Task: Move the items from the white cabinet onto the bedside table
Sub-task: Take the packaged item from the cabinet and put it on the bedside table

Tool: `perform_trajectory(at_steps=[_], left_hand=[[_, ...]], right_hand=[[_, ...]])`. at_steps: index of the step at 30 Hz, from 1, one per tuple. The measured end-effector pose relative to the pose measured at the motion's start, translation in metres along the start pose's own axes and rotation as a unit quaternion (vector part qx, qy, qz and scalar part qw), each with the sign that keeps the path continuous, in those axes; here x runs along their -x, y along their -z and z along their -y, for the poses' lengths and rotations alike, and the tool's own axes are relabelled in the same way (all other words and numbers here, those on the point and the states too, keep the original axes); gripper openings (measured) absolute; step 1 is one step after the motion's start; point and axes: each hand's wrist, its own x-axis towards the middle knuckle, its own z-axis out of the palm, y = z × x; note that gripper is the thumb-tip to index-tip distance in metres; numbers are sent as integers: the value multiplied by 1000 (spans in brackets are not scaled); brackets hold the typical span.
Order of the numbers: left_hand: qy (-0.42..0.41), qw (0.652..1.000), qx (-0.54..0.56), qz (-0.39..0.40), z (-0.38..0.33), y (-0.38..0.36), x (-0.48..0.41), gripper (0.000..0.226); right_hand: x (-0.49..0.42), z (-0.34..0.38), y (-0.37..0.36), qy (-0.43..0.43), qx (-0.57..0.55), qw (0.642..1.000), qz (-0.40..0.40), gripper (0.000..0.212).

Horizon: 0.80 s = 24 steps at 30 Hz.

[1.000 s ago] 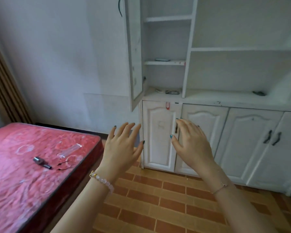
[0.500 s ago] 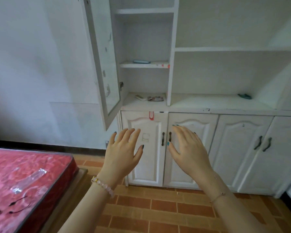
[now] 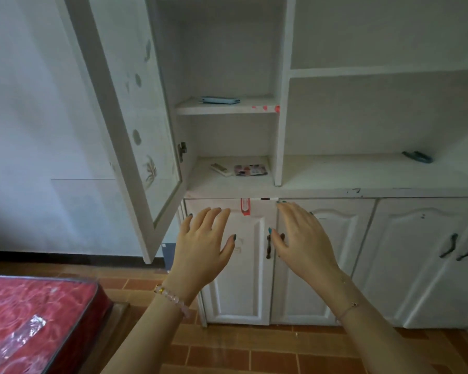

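The white cabinet point(image 3: 281, 90) fills most of the view, with open shelves above a row of closed lower doors point(image 3: 322, 265). Its upper left door point(image 3: 135, 117), a framed pane with faint leaf decoration, stands swung wide open towards the wall. A tiled floor point(image 3: 254, 352) runs beneath, and the corner of a red mattress point(image 3: 33, 314) shows at the lower left with a clear plastic wrapper point(image 3: 22, 336) lying on it. Both hands are raised in front of the lower doors, palms away from the camera. The left hand point(image 3: 203, 247) has its fingers straight and spread and grasps nothing; the right hand point(image 3: 303, 238) is likewise released, fingers extended and empty. Each wrist wears a bracelet. The items sit inside the cabinet: a light blue flat item point(image 3: 220, 100) lies on the middle shelf of the left compartment. On the ledge below it, a white flat item point(image 3: 221, 168) lies just beside a patterned case point(image 3: 250, 170). A dark teal item point(image 3: 418, 157) rests far right on the ledge of the wide compartment. A small red tag point(image 3: 245, 206) hangs at the top of the lower left door.
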Motion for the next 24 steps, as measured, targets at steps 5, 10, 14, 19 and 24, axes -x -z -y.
perform_trajectory(at_steps=[5,10,14,19,24], left_hand=[[15,1000,-7,8,16,-28,-31,53],[40,999,-22,22,29,-65,-63,53],[64,997,-21,35,38,-97,-98,52],[81,995,-16,51,51,-141,-150,51],[110,991,-18,72,61,-180,-185,52]], right_hand=[[-41,-12,-30,12,-19,1000,-8,50],[-88,-34,-67,30,-33,999,-2,48],[-135,-59,-103,44,-41,998,26,51],[-202,-101,-150,49,-59,996,44,50],[-268,-136,-199,51,-56,994,74,48]])
